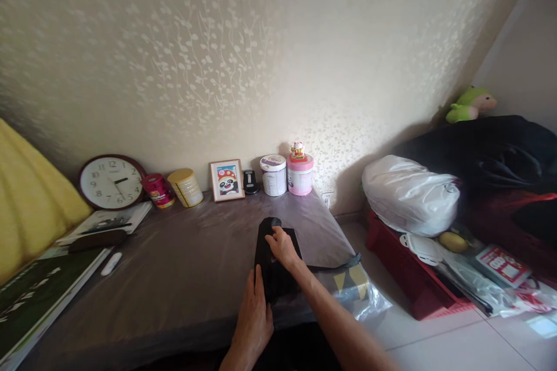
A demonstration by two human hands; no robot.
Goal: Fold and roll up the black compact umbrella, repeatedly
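Note:
A dark black item (263,269), which looks like a fabric bag or folded cloth, lies near the table's front edge. Its exact kind is hard to make out. My left hand (253,310) grips its left edge, thumb along the side, with the other fingers partly hidden. Over its top, my right hand (282,245) has its fingers curled, pinching the far part of the black fabric. From its right side a thin dark strap or cord runs toward the table's right edge.
Along the wall stand a clock (112,182), a magenta can (158,191), a yellow can (186,188), a framed panda picture (227,181) and two tubs (274,177). Books (52,287) lie at the left of the grey-covered table (174,278). A red crate (409,272) is on the floor at right.

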